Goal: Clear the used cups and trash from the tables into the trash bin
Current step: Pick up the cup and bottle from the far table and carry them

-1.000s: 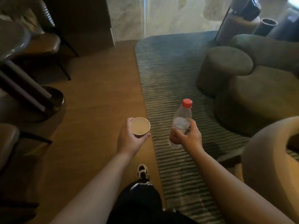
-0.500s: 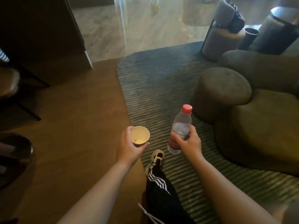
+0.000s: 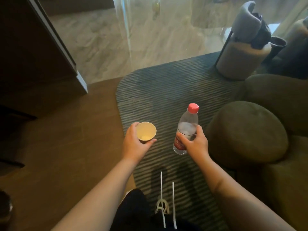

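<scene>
My left hand [image 3: 134, 145] holds a small paper cup [image 3: 146, 133] upright, its pale inside facing me and apparently empty. My right hand [image 3: 195, 144] grips a clear plastic water bottle [image 3: 186, 129] with a red cap and red label, held upright around its middle. Both are carried in front of me above the edge of a striped grey rug [image 3: 160, 90]. A dark cylindrical container [image 3: 276, 45], possibly a bin, stands at the far right behind a stool; I cannot tell for sure what it is.
Olive round poufs [image 3: 246, 132] and sofa sections fill the right side. A beige stool [image 3: 240, 62] with a grey cushion and dark bag stands at the back right. Wooden floor [image 3: 66, 147] lies left, a dark cabinet [image 3: 33, 55] at the back left, pale stone floor beyond.
I have walked forward along the rug's edge; the chairs and table base on the left dropped out of view. Both hands still carry the cup and the bottle the same way.
</scene>
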Demonstrator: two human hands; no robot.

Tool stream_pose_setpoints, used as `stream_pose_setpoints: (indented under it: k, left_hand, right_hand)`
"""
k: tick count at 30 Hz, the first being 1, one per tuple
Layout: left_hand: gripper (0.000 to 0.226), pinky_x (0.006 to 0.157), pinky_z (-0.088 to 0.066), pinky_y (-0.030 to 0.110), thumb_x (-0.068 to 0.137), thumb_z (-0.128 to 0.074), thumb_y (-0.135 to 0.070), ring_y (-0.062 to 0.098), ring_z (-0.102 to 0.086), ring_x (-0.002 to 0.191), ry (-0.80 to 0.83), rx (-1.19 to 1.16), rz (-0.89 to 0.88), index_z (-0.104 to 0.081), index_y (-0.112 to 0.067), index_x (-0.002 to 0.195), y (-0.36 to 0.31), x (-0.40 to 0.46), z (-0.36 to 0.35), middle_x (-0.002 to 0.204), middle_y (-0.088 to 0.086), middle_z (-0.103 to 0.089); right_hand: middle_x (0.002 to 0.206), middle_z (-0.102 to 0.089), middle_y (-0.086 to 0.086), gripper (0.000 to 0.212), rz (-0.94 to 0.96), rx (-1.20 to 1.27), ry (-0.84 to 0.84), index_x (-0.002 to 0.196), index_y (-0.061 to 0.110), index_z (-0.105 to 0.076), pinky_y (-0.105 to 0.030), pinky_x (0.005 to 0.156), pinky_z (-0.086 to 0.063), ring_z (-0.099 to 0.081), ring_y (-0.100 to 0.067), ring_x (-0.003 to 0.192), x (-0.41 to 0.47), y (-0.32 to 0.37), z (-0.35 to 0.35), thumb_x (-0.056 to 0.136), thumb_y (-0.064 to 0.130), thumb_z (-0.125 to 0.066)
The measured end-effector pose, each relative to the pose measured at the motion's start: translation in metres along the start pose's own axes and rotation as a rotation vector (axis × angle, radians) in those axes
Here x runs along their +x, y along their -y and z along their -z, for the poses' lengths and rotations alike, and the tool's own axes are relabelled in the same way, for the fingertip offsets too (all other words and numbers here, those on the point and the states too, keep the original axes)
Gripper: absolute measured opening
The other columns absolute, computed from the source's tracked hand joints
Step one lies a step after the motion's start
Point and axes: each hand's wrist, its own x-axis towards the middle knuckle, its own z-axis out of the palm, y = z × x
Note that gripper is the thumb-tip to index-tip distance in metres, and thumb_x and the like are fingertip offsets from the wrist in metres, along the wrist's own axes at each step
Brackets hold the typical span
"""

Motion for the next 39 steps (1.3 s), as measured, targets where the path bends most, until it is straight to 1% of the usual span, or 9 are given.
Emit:
stream_pose_setpoints:
  k: [6, 12, 14, 16, 18, 23, 29, 32, 39]
  left_hand:
    - [0.082, 0.084, -0.037, 0.024, 0.061, -0.083, -0.047, 0.014, -0.049, 0.108, 0.011, 0.007, 0.016, -0.042, -0.02, 0.127, 0.011, 0.171, -0.04, 0.122, -0.002, -0.051]
    - [0.083, 0.084, -0.04, 0.025, 0.063, -0.082, -0.046, 0.016, -0.049, 0.108, 0.089, 0.013, -0.064, -0.04, -0.019, 0.129, 0.014, 0.392, -0.068, 0.123, 0.0, -0.05]
    - [0.084, 0.09, -0.041, 0.027, 0.064, -0.083, -0.043, 0.018, -0.048, 0.111, 0.121, 0.011, -0.081, -0.04, -0.017, 0.131, 0.006, 0.465, -0.072, 0.126, 0.002, -0.05]
    - [0.085, 0.093, -0.039, 0.028, 0.064, -0.083, -0.042, 0.019, -0.046, 0.115, 0.147, 0.022, -0.096, -0.04, -0.016, 0.132, -0.004, 0.533, -0.077, 0.128, 0.003, -0.049]
    - [0.085, 0.091, -0.037, 0.026, 0.065, -0.083, -0.042, 0.019, -0.046, 0.115, 0.165, 0.021, -0.098, -0.039, -0.016, 0.132, -0.015, 0.593, -0.086, 0.128, 0.003, -0.049]
    - [0.084, 0.087, -0.034, 0.021, 0.061, -0.085, -0.039, 0.021, -0.049, 0.11, 0.212, -0.002, -0.081, -0.043, -0.014, 0.129, -0.039, 0.714, -0.135, 0.124, 0.006, -0.052]
    - [0.082, 0.086, -0.035, 0.021, 0.06, -0.086, -0.037, 0.023, -0.052, 0.107, 0.272, -0.003, -0.124, -0.046, -0.011, 0.126, -0.065, 0.875, -0.239, 0.12, 0.008, -0.054]
    - [0.082, 0.085, -0.037, 0.024, 0.059, -0.087, -0.038, 0.023, -0.054, 0.106, 0.283, 0.004, -0.142, -0.046, -0.013, 0.126, -0.096, 0.965, -0.295, 0.12, 0.007, -0.056]
    - [0.084, 0.08, -0.034, 0.019, 0.059, -0.086, -0.042, 0.021, -0.054, 0.106, 0.282, -0.012, -0.192, -0.045, -0.018, 0.128, -0.2, 1.166, -0.392, 0.121, 0.004, -0.056]
  right_hand:
    - [0.11, -0.061, 0.008, 0.053, 0.03, 0.039, -0.017, 0.117, 0.031, -0.048, -0.035, 0.092, -0.052, -0.06, -0.01, 0.103, 0.159, 0.033, -0.032, 0.073, 0.033, -0.077]
    - [0.104, -0.061, 0.011, 0.048, 0.04, 0.062, -0.1, 0.109, 0.039, -0.048, -0.032, 0.086, -0.053, -0.061, -0.007, 0.097, 0.356, 0.083, -0.084, 0.072, 0.036, -0.078]
    - [0.101, -0.063, 0.011, 0.044, 0.03, 0.063, -0.145, 0.102, 0.042, -0.05, -0.032, 0.082, -0.055, -0.062, -0.008, 0.093, 0.42, 0.108, -0.098, 0.069, 0.037, -0.079]
    - [0.102, -0.065, 0.006, 0.046, 0.014, 0.059, -0.198, 0.103, 0.036, -0.052, -0.032, 0.08, -0.054, -0.063, -0.01, 0.092, 0.48, 0.131, -0.103, 0.067, 0.037, -0.08]
    - [0.105, -0.065, 0.001, 0.05, -0.001, 0.037, -0.243, 0.108, 0.029, -0.052, -0.033, 0.081, -0.053, -0.062, -0.014, 0.093, 0.534, 0.149, -0.102, 0.067, 0.037, -0.08]
    - [0.106, -0.064, 0.0, 0.05, -0.053, 0.016, -0.343, 0.11, 0.03, -0.05, -0.032, 0.081, -0.051, -0.061, -0.015, 0.094, 0.65, 0.169, -0.088, 0.07, 0.038, -0.079]
    - [0.11, -0.062, 0.0, 0.053, -0.102, 0.033, -0.377, 0.113, 0.028, -0.049, -0.043, 0.089, -0.052, -0.059, -0.019, 0.102, 0.825, 0.163, -0.061, 0.07, 0.039, -0.078]
    - [0.108, -0.06, 0.003, 0.054, -0.089, 0.023, -0.383, 0.114, 0.029, -0.049, -0.031, 0.082, -0.051, -0.059, -0.016, 0.099, 0.925, 0.17, -0.03, 0.07, 0.041, -0.077]
    - [0.11, -0.059, 0.002, 0.053, -0.086, 0.078, -0.454, 0.117, 0.028, -0.048, -0.036, 0.088, -0.05, -0.058, -0.017, 0.101, 1.131, 0.229, 0.073, 0.073, 0.039, -0.076]
